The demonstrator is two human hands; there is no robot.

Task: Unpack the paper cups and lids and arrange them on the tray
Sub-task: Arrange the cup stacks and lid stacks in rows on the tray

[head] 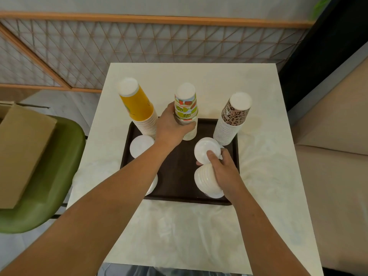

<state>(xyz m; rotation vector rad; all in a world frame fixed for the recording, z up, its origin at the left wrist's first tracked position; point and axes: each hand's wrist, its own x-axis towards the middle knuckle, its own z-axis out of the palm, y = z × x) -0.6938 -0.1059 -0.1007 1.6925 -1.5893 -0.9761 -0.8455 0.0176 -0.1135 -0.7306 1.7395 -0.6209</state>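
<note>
A dark brown tray (179, 166) lies on the white table. Three upside-down stacks of paper cups stand along its back edge: a yellow-topped stack (138, 105) at the left, a fruit-patterned stack (186, 105) in the middle, a leopard-patterned stack (233, 116) at the right. My left hand (171, 126) grips the middle stack low down. My right hand (223, 168) holds a stack of white lids (206, 151) on the tray's right side. Another lid stack (207, 182) lies just in front of it. A further white lid stack (140, 146) stands at the tray's left, and my left forearm partly hides one more (152, 185).
A cardboard box (22, 154) rests on a green chair (53, 176) left of the table. A beige sofa (334, 156) stands to the right. A wood-framed lattice screen (139, 46) runs behind the table. Crumpled clear plastic wrap (179, 230) lies on the table in front of the tray.
</note>
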